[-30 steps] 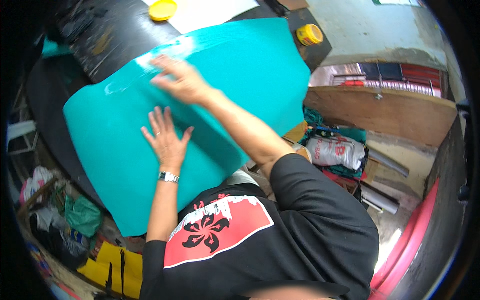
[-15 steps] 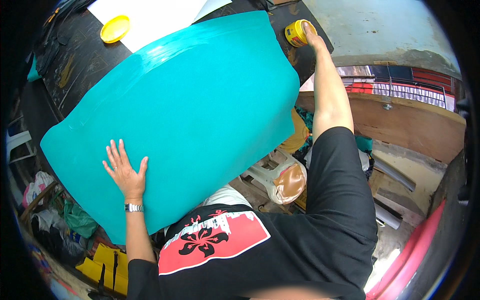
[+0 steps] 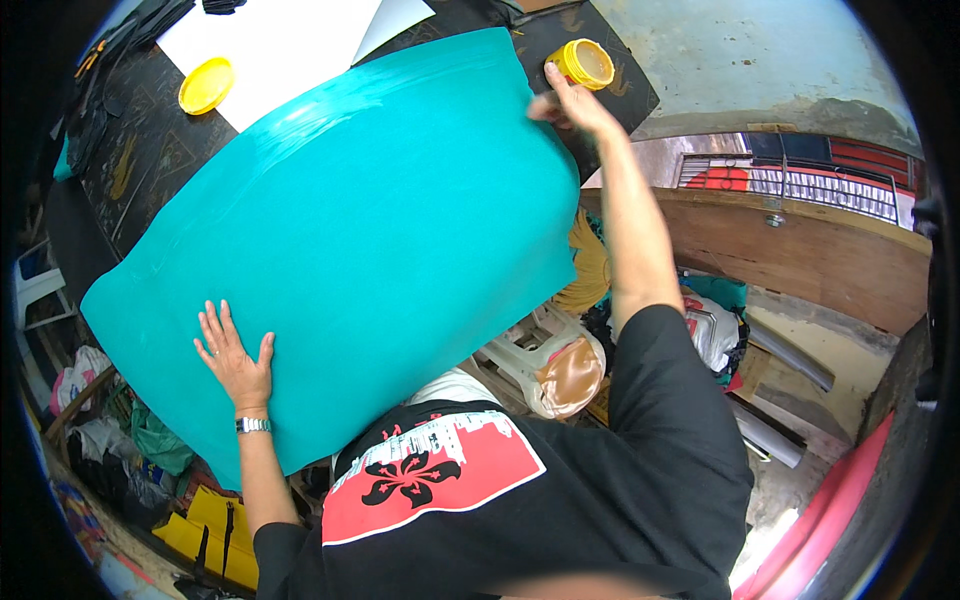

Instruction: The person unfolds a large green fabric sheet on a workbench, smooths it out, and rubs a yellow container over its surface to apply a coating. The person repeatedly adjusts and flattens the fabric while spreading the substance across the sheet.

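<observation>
Here, teal sheet beneath spread left grip, loosely parted right grip by sheet's right edge, near yellow tub.

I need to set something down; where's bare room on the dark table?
Dark table shows below the yellow lid, left of the teal sheet; a smaller patch right of the yellow jar. Black material crowds the upper left.

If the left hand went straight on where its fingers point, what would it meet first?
No obstacle shows on the teal sheet; past its far edge the left hand probably meets the black tabletop, perhaps near the yellow lid.
</observation>
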`<state>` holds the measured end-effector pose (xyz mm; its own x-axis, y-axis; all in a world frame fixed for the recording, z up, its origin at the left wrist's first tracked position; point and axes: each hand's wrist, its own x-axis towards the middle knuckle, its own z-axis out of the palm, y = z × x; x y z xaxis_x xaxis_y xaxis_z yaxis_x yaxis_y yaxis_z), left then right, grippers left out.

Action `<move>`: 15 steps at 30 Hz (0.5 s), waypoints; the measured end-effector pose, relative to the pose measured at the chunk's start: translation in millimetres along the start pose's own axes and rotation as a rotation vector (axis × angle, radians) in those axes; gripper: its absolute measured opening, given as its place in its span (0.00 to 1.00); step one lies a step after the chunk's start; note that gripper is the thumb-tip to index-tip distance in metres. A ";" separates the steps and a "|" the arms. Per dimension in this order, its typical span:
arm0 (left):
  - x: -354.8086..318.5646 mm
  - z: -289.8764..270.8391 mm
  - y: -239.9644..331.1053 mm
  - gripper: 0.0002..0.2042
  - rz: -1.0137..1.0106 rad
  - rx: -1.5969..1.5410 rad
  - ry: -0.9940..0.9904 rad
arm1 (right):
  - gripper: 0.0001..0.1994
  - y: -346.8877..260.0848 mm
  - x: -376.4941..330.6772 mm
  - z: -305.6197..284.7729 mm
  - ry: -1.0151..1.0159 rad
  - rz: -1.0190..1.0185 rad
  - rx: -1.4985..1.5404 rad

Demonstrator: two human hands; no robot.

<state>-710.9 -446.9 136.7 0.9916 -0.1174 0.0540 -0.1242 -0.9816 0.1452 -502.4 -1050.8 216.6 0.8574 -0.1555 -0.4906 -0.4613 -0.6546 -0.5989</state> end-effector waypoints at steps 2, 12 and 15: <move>0.6 -0.2 0.2 0.44 -0.007 0.009 -0.006 | 0.38 6.4 2.1 39.0 0.159 -0.229 0.151; 1.7 -0.6 1.0 0.44 -0.024 -0.013 -0.012 | 0.47 -1.8 53.5 103.7 0.384 -0.338 -0.717; 0.7 -2.2 1.7 0.44 -0.031 -0.025 -0.021 | 0.48 -28.5 39.7 136.2 0.324 -0.418 -0.671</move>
<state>-710.5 -448.3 139.2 0.9955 -0.0906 0.0285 -0.0941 -0.9808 0.1709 -486.2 -937.6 128.0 0.9972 0.0589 -0.0461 0.0520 -0.9890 -0.1385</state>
